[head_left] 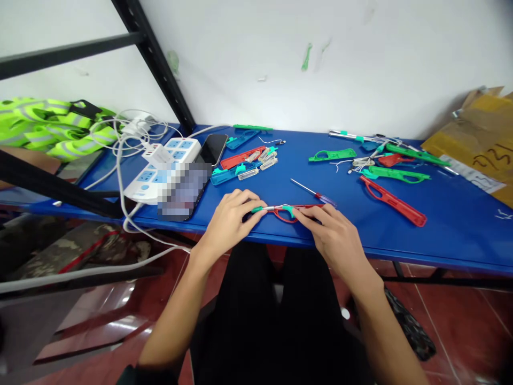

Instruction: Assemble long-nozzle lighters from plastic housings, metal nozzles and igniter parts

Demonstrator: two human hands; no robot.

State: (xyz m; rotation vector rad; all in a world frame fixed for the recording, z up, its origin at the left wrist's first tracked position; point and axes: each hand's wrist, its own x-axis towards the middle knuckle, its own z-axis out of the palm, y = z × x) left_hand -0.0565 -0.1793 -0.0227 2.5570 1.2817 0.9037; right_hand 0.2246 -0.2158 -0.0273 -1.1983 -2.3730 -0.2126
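Observation:
Both hands meet at the table's front edge over a red lighter casing half (286,216) with a finger loop. Closed in a pinch, my left hand (230,216) holds the lighter's metal tube (271,208), whose green end (257,209) shows between the fingers. My right hand (332,230) is closed at the other end, its fingertips on the turquoise trigger (287,212) and the red casing. A thin white wire runs along the tube to the trigger. Just beyond my right hand lies a screwdriver (315,193) with a clear and red handle.
Lighter casings and clear fuel tanks (256,164) lie at back left. More green and red casings (395,200), wires and metal tubes spread at right. A power strip (162,171), two phones (214,149) and a shelf post (160,64) stand left; a cardboard box (476,144) sits right.

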